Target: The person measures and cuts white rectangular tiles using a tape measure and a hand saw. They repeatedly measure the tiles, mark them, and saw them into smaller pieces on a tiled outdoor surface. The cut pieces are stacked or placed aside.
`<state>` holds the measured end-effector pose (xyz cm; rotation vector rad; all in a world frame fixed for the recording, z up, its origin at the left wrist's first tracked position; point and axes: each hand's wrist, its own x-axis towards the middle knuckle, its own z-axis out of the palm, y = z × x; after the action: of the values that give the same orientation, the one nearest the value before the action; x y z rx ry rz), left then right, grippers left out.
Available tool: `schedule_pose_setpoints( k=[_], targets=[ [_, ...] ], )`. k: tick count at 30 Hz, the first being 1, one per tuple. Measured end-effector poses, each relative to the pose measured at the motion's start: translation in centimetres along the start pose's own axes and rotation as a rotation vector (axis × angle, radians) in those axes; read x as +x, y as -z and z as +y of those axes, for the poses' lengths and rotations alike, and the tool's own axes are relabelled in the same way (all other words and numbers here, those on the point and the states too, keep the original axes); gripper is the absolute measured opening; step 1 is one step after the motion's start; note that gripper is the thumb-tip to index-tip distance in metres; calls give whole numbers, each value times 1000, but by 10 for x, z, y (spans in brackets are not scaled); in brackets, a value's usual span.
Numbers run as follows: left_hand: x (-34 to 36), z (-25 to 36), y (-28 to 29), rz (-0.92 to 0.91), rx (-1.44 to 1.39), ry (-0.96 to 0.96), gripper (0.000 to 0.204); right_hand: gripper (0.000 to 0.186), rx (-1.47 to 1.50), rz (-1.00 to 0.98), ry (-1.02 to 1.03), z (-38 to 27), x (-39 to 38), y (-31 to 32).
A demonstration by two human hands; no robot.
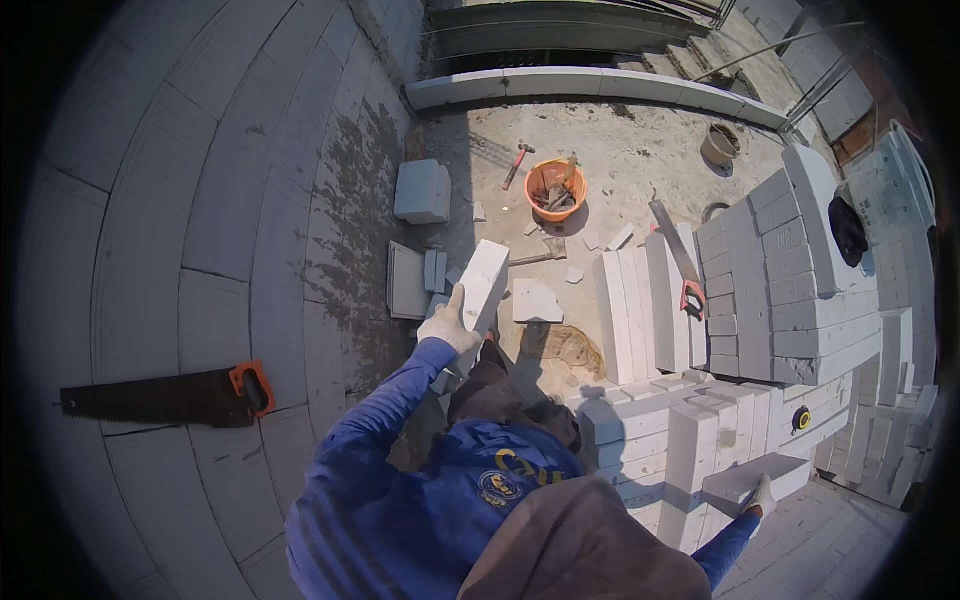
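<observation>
My left hand (450, 322), in a pale glove, grips the near side of a white building block (484, 278), which stands tilted beside my legs. Its lower part is hidden by my hand and clothing. Far out to the lower right, my right hand (764, 496), also gloved, is closed on the end of another white block (752, 480). That block lies across the stacked blocks at my right; my fingers are partly hidden there.
An orange bucket (531, 184) with tools stands ahead, near a hammer (517, 166) and a hatchet (540, 253). A red-handled handsaw (678, 250) leans on blocks at right. Another handsaw (165, 398) is against the block wall (150, 250) at left. A tape measure (801, 419) sits on blocks.
</observation>
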<state>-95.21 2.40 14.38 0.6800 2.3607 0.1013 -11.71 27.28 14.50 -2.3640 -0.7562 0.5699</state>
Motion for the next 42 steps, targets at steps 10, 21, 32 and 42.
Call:
schedule_pose_setpoints(
  k=[10,21,32,42],
  targets=[
    [56,-196,-10,-54,-509,202,118,85,-848,38,396,-112,-298,-137],
    [36,-253,-54,-188,-277,529,113,79,-205,-1215,294,-221,-561,-589],
    [-3,-219,-91,-440,-447,993,113,62,-82,-1547,340,-198,-782,-1065],
    [39,-210,-97,-622,-465,1233,113,79,-510,-1743,368,-167,-874,-1213]
  ],
)
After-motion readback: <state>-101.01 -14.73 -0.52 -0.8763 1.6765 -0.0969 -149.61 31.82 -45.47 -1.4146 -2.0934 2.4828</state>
